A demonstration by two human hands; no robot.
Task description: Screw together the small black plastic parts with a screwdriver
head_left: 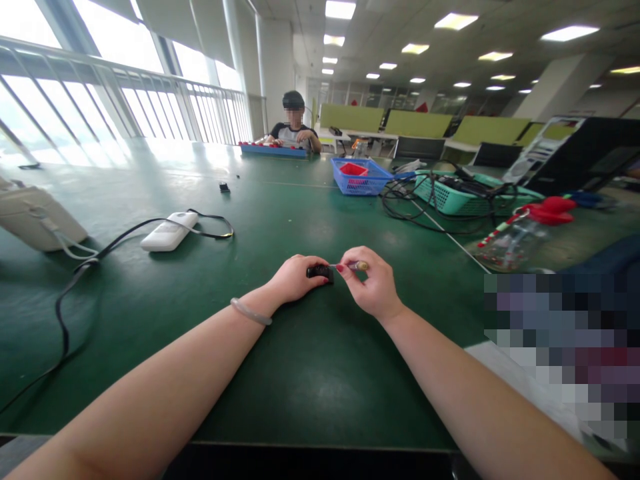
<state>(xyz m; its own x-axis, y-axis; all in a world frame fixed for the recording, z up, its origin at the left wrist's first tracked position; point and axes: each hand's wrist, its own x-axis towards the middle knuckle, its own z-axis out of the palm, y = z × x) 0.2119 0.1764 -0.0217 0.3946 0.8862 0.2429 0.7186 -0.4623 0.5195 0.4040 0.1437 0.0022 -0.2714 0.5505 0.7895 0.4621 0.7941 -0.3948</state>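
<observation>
My left hand is closed around a small black block-shaped part low over the green tabletop. What the part is exactly I cannot make out. Between the thumb and fingers of my right hand is a slim screwdriver, its gold-toned handle end to the right. Its thin shaft points left at the black part; whether the tip touches it is too small to tell.
Left are a white device, a black cable and a white box. Farther off lie a small black piece, a blue basket and a green basket. A red-topped bottle stands right. A person sits opposite.
</observation>
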